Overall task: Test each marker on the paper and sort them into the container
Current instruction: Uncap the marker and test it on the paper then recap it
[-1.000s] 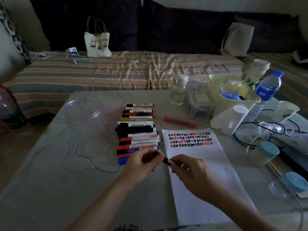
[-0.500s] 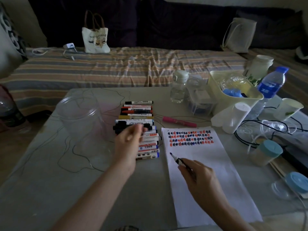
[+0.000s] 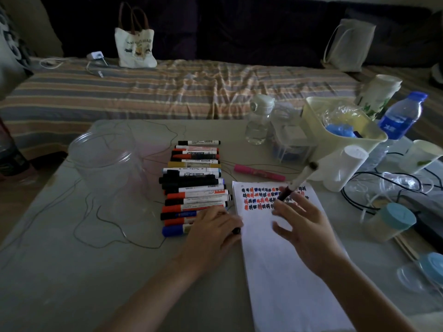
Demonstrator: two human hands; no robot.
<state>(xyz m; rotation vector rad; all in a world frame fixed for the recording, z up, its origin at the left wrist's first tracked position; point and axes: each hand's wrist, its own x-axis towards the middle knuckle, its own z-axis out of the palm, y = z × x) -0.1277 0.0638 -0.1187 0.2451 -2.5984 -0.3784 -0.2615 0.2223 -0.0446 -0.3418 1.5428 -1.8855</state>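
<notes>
1. Head view: left hand grips what looks like a black cap, resting beside the paper.
2. Right hand pinches an uncapped marker, tip on the scribble rows, apparently testing.
3. Untested markers lie lined up beside the clear container, probably for easy sorting.

Dim, underexposed indoor view with wide-angle bending at the edges.

The dark cushions along the top sink almost to black, while the white sheet of paper is the brightest surface. Soft light falls from the upper right, glinting faintly on the clear plastic jar. The right hand and its white-barrelled marker are motion-blurred. The grey tabletop looks grainy, its edges curved.
</notes>
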